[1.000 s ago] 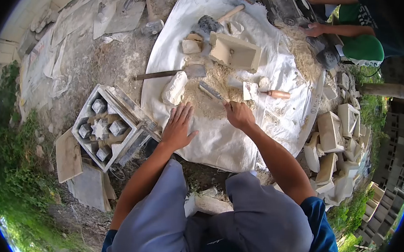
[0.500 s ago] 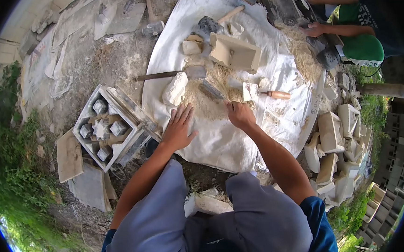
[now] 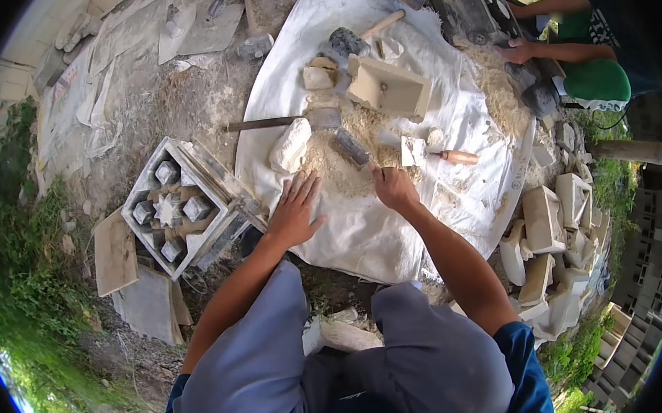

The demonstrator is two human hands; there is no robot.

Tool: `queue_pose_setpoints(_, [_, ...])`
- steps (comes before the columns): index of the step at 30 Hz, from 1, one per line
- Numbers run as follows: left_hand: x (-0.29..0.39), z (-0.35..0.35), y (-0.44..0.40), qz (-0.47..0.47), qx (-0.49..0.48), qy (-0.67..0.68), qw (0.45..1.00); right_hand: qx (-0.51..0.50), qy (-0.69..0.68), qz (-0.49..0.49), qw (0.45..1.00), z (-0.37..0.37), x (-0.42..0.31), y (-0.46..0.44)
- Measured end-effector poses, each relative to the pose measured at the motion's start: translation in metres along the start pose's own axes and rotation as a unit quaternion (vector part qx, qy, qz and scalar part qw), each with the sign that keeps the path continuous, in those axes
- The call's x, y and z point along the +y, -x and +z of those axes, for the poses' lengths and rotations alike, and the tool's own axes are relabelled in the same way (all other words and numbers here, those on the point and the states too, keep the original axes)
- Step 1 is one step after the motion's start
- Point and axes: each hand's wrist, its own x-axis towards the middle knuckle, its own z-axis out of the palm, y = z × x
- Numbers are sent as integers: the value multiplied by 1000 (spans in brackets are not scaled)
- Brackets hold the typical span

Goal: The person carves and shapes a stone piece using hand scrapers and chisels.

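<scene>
My left hand (image 3: 294,210) lies flat with spread fingers on the white sheet (image 3: 343,246), its fingertips just below a rough white stone lump (image 3: 290,146). My right hand (image 3: 394,188) is closed around the end of a flat-bladed tool (image 3: 352,148); its dark grey blade points up and left over pale powder (image 3: 341,178). Behind the lump lies a long dark-handled tool (image 3: 271,124) with a flat head. To the right of the blade is a wooden-handled scraper (image 3: 457,157) with a whitish blade.
A hollow stone box (image 3: 389,88) and a wooden-handled hammer (image 3: 348,42) lie farther back on the sheet. At left stands a mould with a star pattern (image 3: 168,210). Stone pieces (image 3: 543,217) are piled at right. Another person's hand (image 3: 518,51) works at the upper right.
The blade in my right hand has turned, showing a broader face than before. My left hand stays flat in the same place. The whole view has shifted slightly.
</scene>
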Motion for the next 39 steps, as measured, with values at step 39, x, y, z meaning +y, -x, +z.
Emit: queue_pose_setpoints(39, [-15,-250,218,-103,191,160,963,65,209,-96,971,-281,-86,233])
